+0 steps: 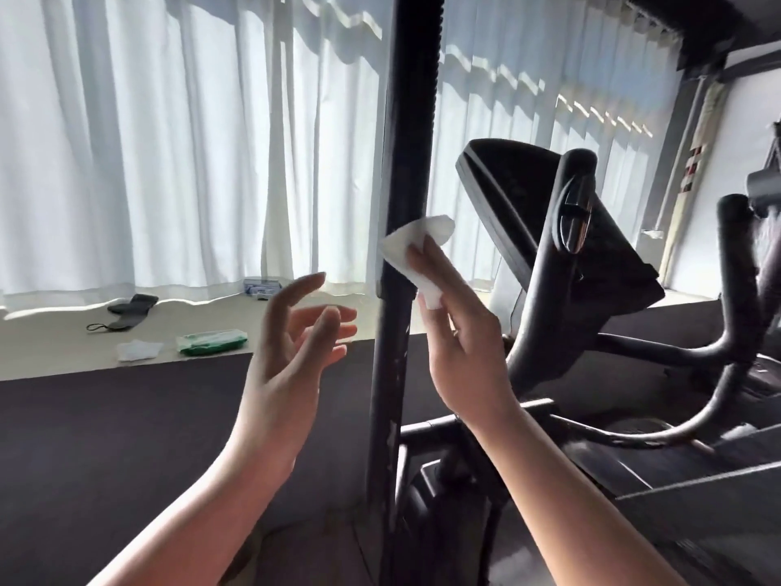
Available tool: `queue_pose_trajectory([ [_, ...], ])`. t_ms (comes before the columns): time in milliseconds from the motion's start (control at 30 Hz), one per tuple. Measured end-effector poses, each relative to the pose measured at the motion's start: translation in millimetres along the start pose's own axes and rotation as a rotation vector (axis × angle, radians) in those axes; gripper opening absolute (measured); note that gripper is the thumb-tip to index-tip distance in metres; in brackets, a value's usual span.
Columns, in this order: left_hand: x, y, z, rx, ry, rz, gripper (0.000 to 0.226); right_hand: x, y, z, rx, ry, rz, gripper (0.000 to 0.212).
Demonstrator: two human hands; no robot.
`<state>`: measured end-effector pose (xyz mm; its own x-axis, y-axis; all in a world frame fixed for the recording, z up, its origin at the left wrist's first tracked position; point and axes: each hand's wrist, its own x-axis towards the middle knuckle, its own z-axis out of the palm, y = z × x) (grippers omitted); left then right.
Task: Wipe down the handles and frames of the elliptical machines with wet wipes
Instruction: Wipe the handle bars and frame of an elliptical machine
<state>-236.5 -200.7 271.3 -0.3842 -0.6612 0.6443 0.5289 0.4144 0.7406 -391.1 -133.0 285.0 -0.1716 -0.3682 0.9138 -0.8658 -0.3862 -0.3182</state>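
Hands raised before a black upright elliptical handle point(408, 205): the right hand point(460, 336) pinches a white wet wipe point(416, 247) against the handle; the left hand point(296, 332) hovers just beside it, fingers relaxed, grasping nothing. Behind, a window ledge point(63, 348) carries a green wipes pack point(211, 341), a loose wipe point(138, 349) and a black strap point(126, 310). The console point(528, 205) stands right. No writing is legible.
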Motion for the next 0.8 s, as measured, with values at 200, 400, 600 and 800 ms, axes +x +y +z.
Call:
queue_pose_trajectory([
  [200,-46,3,-29,0.102,-0.205,-0.046,0.051,-90,-24,-37,0.043,0.071,0.026,0.037],
  [400,-94,-34,-41,-0.058,-0.185,-0.363,0.069,-163,-24,-1,-0.140,-0.087,-0.023,0.024],
  [600,-124,-72,-55,-0.060,-0.071,-0.639,0.044,-193,-33,35,0.136,-0.258,0.515,0.020],
  [800,-147,-101,-89,0.036,0.059,-0.757,0.021,-213,-42,58,0.336,-0.413,0.839,0.008],
])
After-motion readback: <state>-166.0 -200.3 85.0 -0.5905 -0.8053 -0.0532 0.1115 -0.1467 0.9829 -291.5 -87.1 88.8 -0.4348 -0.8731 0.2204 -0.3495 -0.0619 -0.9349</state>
